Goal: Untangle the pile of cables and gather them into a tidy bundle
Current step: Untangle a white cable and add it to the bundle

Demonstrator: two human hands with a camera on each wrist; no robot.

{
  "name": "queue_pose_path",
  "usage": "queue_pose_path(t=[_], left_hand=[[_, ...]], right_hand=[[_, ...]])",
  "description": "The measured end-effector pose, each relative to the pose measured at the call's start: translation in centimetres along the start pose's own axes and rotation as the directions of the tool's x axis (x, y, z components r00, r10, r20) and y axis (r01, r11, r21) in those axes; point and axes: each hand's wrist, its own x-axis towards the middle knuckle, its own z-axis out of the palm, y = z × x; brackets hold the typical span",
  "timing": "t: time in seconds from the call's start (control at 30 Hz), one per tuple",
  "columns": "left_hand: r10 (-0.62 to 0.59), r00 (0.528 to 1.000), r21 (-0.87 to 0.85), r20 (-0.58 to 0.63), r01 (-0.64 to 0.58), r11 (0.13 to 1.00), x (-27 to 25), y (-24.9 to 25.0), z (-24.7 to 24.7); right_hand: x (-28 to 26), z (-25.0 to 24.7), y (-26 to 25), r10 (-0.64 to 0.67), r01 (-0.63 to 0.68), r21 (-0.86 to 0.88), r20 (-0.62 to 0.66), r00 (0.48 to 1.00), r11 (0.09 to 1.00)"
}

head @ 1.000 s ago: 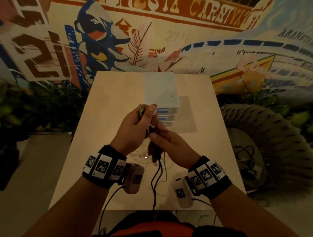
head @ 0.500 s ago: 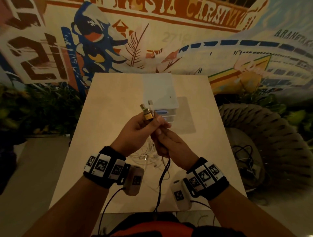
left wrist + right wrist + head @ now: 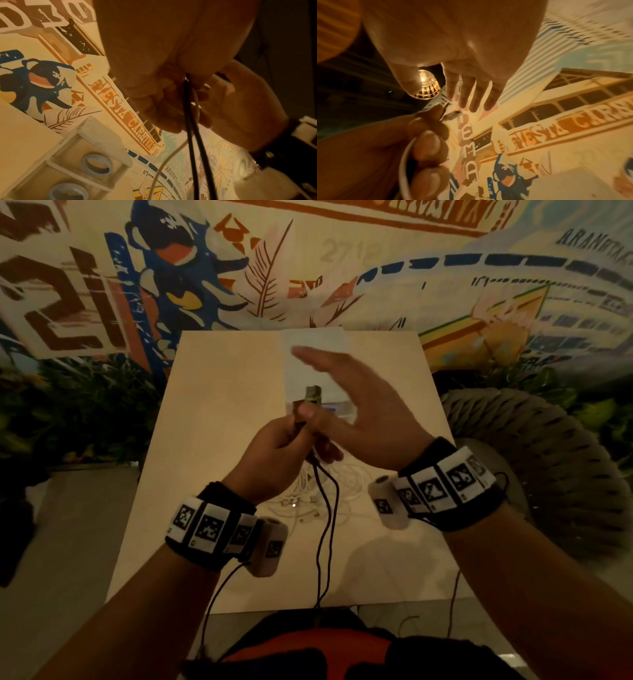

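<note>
My left hand (image 3: 294,436) is raised over the table and grips a bunch of cable plugs (image 3: 312,398) that stick up out of its fist. Two black cables (image 3: 325,535) hang from it to the table's near edge. In the left wrist view its curled fingers (image 3: 154,111) close round the black cables (image 3: 190,128) and a thin white cable (image 3: 163,166). My right hand (image 3: 346,392) hovers just right of the plugs with straight fingers (image 3: 471,98) and holds nothing. A loose pile of white cables (image 3: 342,491) lies on the table under both hands.
The pale table (image 3: 219,392) ends at a painted mural wall. A white drawer unit (image 3: 308,347) with blue pulls stands at the table's middle back, behind my hands. A woven rope seat (image 3: 534,446) is close on the right and plants (image 3: 68,405) stand at the left.
My right hand has let go of the black cables, opened flat and lifted up and to the right. My left hand still holds the plugs, slightly higher.
</note>
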Motion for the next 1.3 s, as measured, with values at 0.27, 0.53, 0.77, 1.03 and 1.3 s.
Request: queue_pose_path(t=[0.27,0.53,0.77,1.03,1.3], left_hand=[[-0.027,0.999,-0.032,0.043,0.028,0.999,-0.8,-0.4,-0.3],[-0.102,0.994,-0.075,0.036,0.105,0.992,-1.0,-1.3,-0.2],[-0.180,0.982,-0.426,-0.059,0.139,0.894,-0.2,-2.1,-1.5],[-0.272,0.951,-0.491,-0.148,0.168,0.855,-0.1,-3.8,-3.6],[-0.394,0.914,-0.543,-0.100,0.282,0.791,-1.0,-6.3,-5.2]], right_hand=[[0.6,3.1,-1.3,-0.042,0.040,0.020,0.083,0.996,0.999],[-0.3,3.8,-0.2,-0.077,0.078,0.000,0.166,0.983,0.997],[-4.5,8.0,3.7,0.270,-0.385,0.405,0.314,0.910,0.829],[-11.7,12.8,5.5,0.476,-0.742,0.272,0.622,0.621,0.613],[-24.8,12.9,10.0,0.588,-0.829,0.004,0.704,0.400,0.559]])
